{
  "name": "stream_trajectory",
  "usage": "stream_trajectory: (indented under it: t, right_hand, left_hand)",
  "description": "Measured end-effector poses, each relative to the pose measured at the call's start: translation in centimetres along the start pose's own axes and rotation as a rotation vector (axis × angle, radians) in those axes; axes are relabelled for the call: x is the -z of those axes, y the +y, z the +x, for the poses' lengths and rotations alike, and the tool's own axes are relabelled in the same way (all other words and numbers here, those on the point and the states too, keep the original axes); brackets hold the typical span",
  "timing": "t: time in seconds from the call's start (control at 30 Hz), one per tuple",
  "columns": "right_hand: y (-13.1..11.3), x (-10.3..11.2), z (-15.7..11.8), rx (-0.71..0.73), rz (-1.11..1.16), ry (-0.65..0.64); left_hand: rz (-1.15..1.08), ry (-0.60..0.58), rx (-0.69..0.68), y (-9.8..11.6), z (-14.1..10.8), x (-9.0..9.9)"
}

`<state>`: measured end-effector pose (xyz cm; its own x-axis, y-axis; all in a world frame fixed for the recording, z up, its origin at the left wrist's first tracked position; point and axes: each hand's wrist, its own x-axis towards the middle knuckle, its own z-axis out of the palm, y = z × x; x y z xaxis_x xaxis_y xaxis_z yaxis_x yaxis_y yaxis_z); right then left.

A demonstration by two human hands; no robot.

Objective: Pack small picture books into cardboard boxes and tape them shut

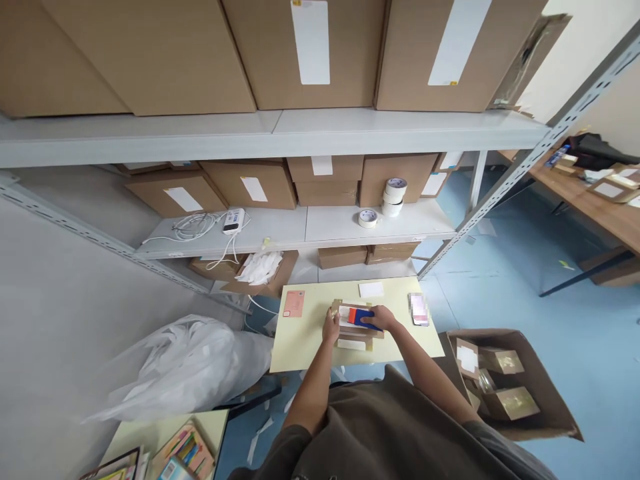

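Observation:
A small cardboard box (360, 335) with a white label lies on the pale yellow table (303, 340) in front of me. My left hand (331, 327) grips the box's left end, fingers closed around its edge. My right hand (382, 318) is closed on a blue block-like thing with an orange end (361, 316), held over the top of the box. Its exact kind is too small to make out. Beyond the box lies a white card (371, 289). A pink card (293, 304) is at the left, and a phone (419, 309) is at the right.
Behind the table stands a grey shelf rack (280, 143) with cardboard boxes, tape rolls (368, 218) and a white power strip (234, 221). An open carton (545, 400) holding small boxes is at the right. A white plastic bag (200, 363) bulges at the left.

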<state>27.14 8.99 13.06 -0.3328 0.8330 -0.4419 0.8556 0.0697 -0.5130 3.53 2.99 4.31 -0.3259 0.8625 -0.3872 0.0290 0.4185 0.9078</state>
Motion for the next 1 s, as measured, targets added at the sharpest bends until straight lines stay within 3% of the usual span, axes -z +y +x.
stream_trajectory:
  t: [0.17,0.43,0.7,0.83,1.0]
  right_hand:
    - [0.9,0.9,-0.5,-0.043,-0.049,-0.009]
    - [10.7,6.2,-5.5,-0.183,-0.158,0.006]
    - [14.8,9.2,-7.0,-0.263,-0.17,-0.051]
    - [14.1,7.6,-6.0,-0.333,-0.215,0.012]
    - [7.8,1.1,-2.2,-0.391,-0.079,0.07]
  left_hand:
    - [0.188,0.083,0.072,0.4,0.1,-0.4]
    - [0.36,0.064,0.06,-0.1,0.9,-0.8]
    - [0.561,-0.021,0.089,0.4,1.3,-0.8]
    - [0.622,-0.025,0.115,0.5,1.3,-0.9]
    - [0.638,0.012,0.105,0.2,1.8,-0.8]
